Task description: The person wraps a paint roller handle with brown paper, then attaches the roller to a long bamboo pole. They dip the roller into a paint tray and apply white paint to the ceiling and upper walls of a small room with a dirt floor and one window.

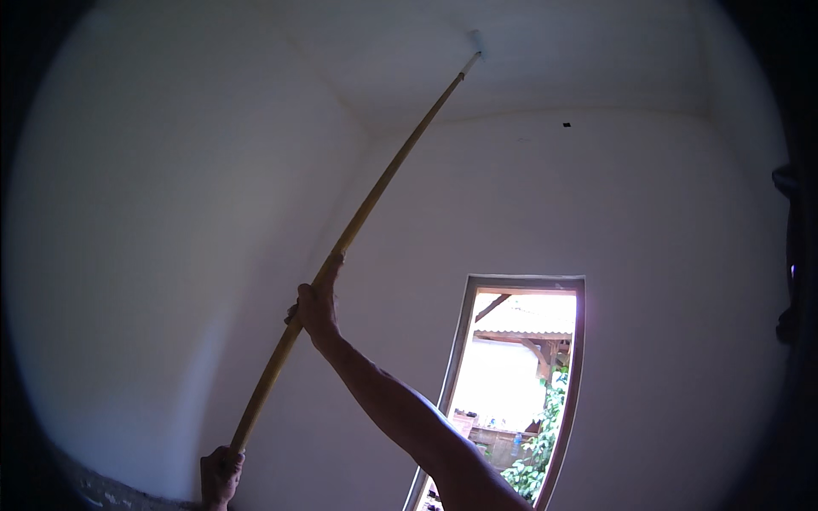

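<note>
R hand (317, 308) is closed round a long, yellowish-brown pole (378, 187), approx midway along its visible length, w/ 1 digit stretched up along the shaft. L hand (222, 477) is also closed on the pole, lower down, at the bottom end that shows, nr the lower L of the view. So 2 hands on 1 pole, R above L, well apart. R forearm (388, 400) comes in from the lower edge, R of centre, & slants up-L to the grip; only a bit of L wrist shows.

Pole tilts up & away to the R, thinning w/ distance. At its far end sits a thin pale rod (471, 63), then a small bluish-white head (477, 41), roller-like, up against the ceiling (596, 60) as seen; can't tell if it's pressing or just clear.

Further out: pale L wall (162, 221), w/ a dark, rough strip (115, 494) along its base, & a pale far wall (452, 213) w/ 1 small dark square (567, 125) nr the top. Lower R of centre, a tall framed opening (526, 281) lets in bright light; thru it, a corrugated roof (532, 318) on timber & a leafy green plant (545, 443). Far R edge: a dark shape (786, 255), too dim to ID.
</note>
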The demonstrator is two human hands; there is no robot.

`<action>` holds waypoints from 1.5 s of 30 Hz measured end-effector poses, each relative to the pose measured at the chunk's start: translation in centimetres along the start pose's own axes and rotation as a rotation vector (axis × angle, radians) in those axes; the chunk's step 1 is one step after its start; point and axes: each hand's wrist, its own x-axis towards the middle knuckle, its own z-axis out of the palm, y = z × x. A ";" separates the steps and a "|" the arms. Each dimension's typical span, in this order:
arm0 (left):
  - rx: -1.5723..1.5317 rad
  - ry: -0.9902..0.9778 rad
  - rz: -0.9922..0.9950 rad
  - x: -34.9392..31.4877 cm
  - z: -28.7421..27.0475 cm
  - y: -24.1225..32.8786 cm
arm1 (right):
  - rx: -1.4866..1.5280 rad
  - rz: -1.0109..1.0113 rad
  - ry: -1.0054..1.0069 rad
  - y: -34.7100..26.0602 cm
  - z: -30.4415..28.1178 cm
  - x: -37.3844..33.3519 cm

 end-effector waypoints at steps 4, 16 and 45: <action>0.074 -0.030 0.114 3.9 -1.2 -2.4 | -0.022 -0.116 0.081 2.3 0.7 1.3; -0.101 -0.363 0.063 21.6 14.3 -7.1 | -0.274 -0.136 0.407 6.9 -13.0 12.0; -0.539 -1.011 0.143 37.2 35.3 -12.8 | -0.696 -0.249 0.776 8.9 -27.9 21.3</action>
